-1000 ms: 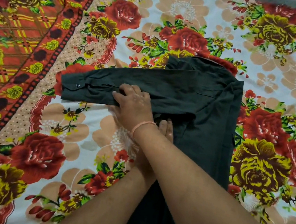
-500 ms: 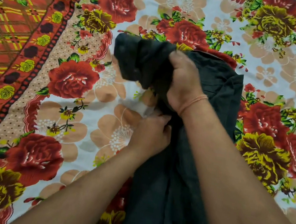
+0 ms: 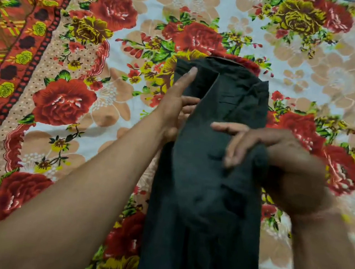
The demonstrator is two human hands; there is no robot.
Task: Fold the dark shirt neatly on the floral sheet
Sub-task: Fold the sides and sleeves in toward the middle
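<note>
I see the dark shirt (image 3: pixel 207 173) lying as a long narrow strip on the floral sheet (image 3: pixel 111 106), soft, light, prob. slippy, w/ my left hand (image 3: pixel 177 106) flat-open on its left edge, right hand (image 3: pixel 282 168) blurred, fingers spread over it, so I'd grip hem corners.

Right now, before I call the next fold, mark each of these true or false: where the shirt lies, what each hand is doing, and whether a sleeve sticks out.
1. The dark shirt lies as a long narrow strip on the floral sheet. True.
2. A sleeve sticks out sideways to the left. False: no sleeve sticks out; both sides run straight.
3. The left hand rests at the shirt's left edge near the collar. True.
4. The right hand lies off the shirt on the sheet. False: it is over the shirt's right side, fingers spread.
</note>
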